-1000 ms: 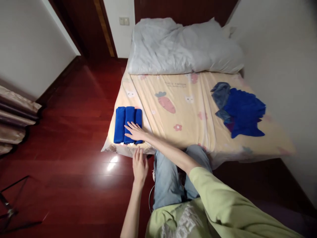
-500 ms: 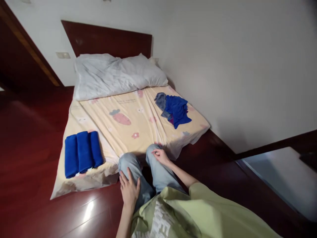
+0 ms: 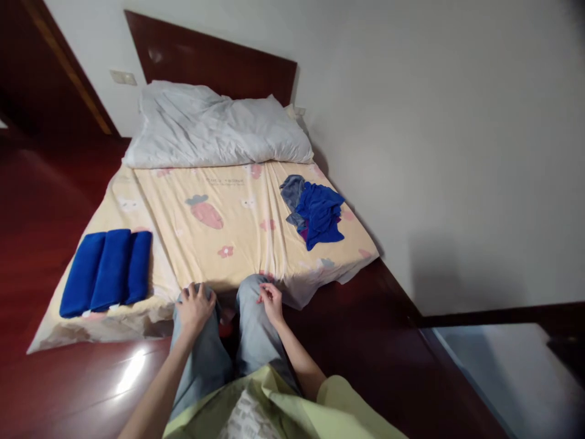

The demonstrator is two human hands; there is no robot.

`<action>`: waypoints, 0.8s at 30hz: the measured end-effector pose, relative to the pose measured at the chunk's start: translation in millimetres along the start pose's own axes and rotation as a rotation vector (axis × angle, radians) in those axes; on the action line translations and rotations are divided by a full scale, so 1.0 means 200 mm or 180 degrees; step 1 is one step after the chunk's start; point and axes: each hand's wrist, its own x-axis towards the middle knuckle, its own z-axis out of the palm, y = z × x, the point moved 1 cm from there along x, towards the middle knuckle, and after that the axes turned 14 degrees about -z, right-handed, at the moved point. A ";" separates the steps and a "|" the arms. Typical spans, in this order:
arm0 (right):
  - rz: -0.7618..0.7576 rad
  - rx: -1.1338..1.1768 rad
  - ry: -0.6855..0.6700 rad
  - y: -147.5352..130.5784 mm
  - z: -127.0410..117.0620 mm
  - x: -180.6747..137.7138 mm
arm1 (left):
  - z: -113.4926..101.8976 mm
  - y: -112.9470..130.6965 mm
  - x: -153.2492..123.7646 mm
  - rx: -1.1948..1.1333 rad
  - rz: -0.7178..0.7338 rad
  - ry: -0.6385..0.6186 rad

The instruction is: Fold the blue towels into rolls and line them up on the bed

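Our left hand (image 3: 195, 306) lay spread over one knee (image 3: 205, 347) and our right hand (image 3: 271, 300) rested loosely curled on the other, both holding nothing. The folded blue towels (image 3: 106, 272) sat to their left, at the near corner of the bed (image 3: 247, 201). The loose blue cloths (image 3: 317, 213) lay farther off to the right, with bare sheet between.

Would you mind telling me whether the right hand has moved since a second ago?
Yes. The right hand has moved right, off the folded blue towels, and now rests on the right knee.
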 end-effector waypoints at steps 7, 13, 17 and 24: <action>-0.0327 -0.1027 0.0767 -0.02 -0.45 0.51 | -0.02 0.03 0.07 0.0023 -0.0024 -0.0311; 0.0004 -0.2490 0.0747 -0.16 -0.85 1.19 | -0.01 0.05 0.08 0.0046 -0.0091 -0.0347; 0.0301 -0.2928 0.0639 -0.15 -0.96 1.45 | 0.02 0.05 0.09 0.0051 -0.0081 -0.0275; 0.0699 -0.3297 0.0654 -0.03 -1.03 1.64 | 0.05 0.05 0.11 0.0110 -0.0026 -0.0204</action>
